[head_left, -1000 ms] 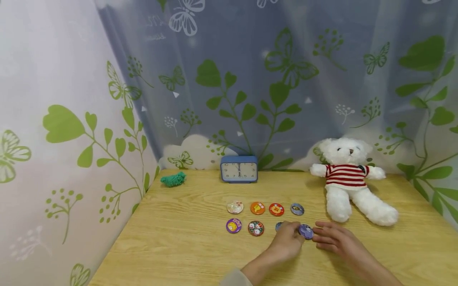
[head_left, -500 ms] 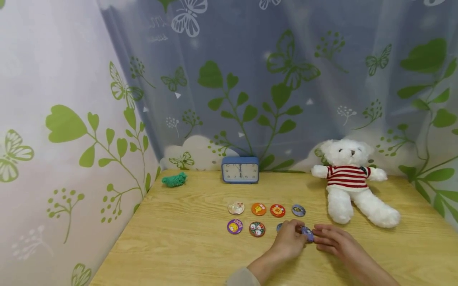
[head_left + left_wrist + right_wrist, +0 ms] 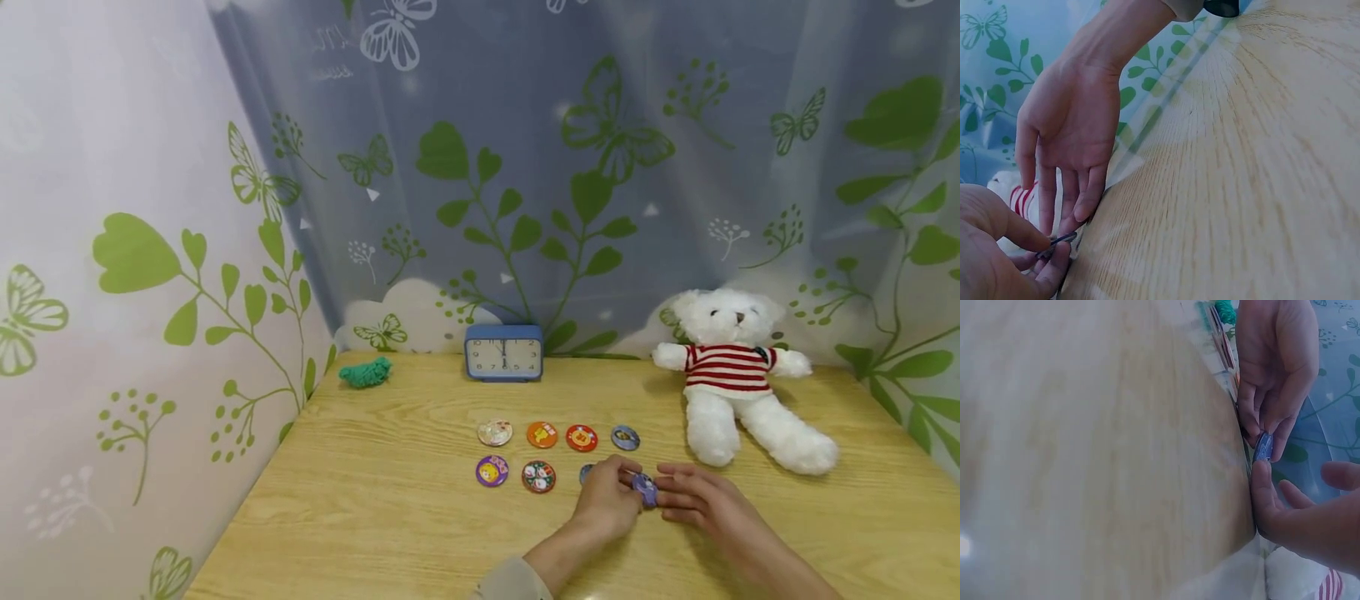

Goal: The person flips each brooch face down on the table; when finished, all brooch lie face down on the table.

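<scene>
The left hand (image 3: 606,498) pinches a purple badge (image 3: 645,490) between thumb and fingers, holding it tilted at the near right end of two rows of badges on the table (image 3: 360,500). The right hand (image 3: 708,500) grips nothing, its fingers fairly straight and their tips at the badge's right edge. I can't read any wording on the purple badge; the marks on the orange badge (image 3: 542,434) and the purple-rimmed badge (image 3: 492,472) are too small as well. The blue clock (image 3: 503,353) at the far side is legible: 10, 2, 9, 3 and 8 show on its dial. Faint script on the curtain (image 3: 495,100), upper left, defeats me. Far right sits a white bear (image 3: 727,379) in red stripes.
</scene>
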A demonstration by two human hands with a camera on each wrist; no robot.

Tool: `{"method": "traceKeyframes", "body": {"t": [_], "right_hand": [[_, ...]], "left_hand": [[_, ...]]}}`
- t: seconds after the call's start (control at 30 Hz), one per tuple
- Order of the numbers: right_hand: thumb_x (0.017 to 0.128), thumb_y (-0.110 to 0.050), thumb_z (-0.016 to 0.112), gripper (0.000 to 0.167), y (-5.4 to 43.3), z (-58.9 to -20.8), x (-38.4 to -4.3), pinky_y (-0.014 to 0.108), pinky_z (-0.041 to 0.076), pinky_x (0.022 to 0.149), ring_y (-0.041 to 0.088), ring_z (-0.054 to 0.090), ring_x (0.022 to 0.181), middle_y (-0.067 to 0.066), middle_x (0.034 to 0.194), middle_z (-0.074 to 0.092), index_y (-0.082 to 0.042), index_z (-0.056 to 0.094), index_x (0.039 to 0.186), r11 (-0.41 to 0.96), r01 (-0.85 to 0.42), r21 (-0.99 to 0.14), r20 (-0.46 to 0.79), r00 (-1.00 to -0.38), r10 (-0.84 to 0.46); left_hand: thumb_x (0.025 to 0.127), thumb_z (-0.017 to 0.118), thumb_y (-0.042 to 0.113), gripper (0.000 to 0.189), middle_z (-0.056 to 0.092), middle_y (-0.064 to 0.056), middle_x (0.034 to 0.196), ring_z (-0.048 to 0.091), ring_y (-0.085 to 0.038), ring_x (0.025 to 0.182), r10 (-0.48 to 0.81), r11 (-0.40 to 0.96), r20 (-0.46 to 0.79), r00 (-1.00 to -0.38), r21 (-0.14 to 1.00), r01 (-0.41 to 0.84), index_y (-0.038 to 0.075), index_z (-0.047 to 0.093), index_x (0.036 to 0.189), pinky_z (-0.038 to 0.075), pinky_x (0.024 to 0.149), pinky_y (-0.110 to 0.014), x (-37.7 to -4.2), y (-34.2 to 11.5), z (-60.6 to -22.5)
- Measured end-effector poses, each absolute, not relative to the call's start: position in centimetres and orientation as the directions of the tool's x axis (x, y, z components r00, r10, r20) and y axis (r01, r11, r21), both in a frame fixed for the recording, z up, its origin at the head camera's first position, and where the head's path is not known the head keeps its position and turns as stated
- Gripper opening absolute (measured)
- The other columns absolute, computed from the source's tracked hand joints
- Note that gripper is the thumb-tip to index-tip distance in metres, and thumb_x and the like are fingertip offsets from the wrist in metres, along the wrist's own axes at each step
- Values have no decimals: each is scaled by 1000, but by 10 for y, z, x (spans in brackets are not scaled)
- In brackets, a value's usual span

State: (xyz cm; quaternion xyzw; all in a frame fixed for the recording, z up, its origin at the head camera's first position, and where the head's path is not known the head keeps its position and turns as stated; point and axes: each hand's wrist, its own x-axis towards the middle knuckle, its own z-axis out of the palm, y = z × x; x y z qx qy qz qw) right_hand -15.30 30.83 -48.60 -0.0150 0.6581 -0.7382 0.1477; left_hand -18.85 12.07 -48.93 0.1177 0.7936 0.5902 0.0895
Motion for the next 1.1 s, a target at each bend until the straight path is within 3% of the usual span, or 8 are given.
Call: {"method": "traceKeyframes", "body": {"t": [0.23,0.47,0.77,1.1], "right_hand": [[111,-14,46,54,302,-483,-156,34,62,88,14,70,97,3,125,68,21,32,149,11,199,-980,-198,-971,-135],[105,-1,53,47,295,-482,-162,31,63,84,9,69,93,18,130,66,21,42,145,144,143,-979,-152,-987,-50],[106,-3,56,42,291,-485,-167,30,63,78,11,69,85,4,101,70,22,47,138,124,181,-976,-183,-983,2],[107,-4,52,32,293,-488,-168,32,62,84,13,69,88,4,101,65,18,49,130,28,196,-980,-196,-981,-7]], "left_hand": [[80,67,-17,40,62,4,84,59,-7,70,240,214,-41,-970,977,12,10,71,108,51,61,-19,-189,124,-491],[80,68,-19,38,66,1,87,64,-9,72,229,114,-8,-973,993,19,4,71,110,55,63,-18,-194,124,-491],[80,66,-21,35,69,0,83,68,-17,73,227,68,-19,-974,998,-4,3,75,104,60,64,-23,-199,121,-493],[89,69,-12,20,69,-1,82,70,-16,75,205,5,-13,-979,1000,-12,3,78,99,64,71,-29,-200,120,-490]]}}
